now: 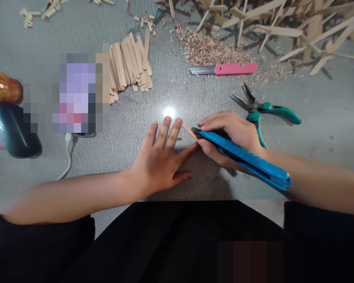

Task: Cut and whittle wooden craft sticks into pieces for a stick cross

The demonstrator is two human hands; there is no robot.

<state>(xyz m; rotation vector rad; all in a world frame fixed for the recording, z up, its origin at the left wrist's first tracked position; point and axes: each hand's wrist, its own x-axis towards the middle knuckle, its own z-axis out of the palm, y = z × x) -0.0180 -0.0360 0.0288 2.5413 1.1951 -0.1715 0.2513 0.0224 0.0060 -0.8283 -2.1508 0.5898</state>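
A blue utility knife point(244, 155) is gripped in my right hand point(236, 127), its handle slanting back over the wrist. The knife's tip rests at a small wooden craft stick point(190, 131) lying on the table, partly hidden by my fingers. My left hand point(161, 157) lies palm down with its fingers spread, the fingertips by the stick and the index finger reaching to its near end. Behind my right hand are green-handled pliers point(255, 106) with open jaws.
A pink folding knife point(235, 69) with its blade out lies by a heap of wood shavings point(208, 49). Craft sticks point(128, 63) are lined up at left, and loose ones point(277, 31) pile at far right. A blurred phone point(78, 94) with a white cable point(67, 157) and a dark rounded object point(16, 129) lie left.
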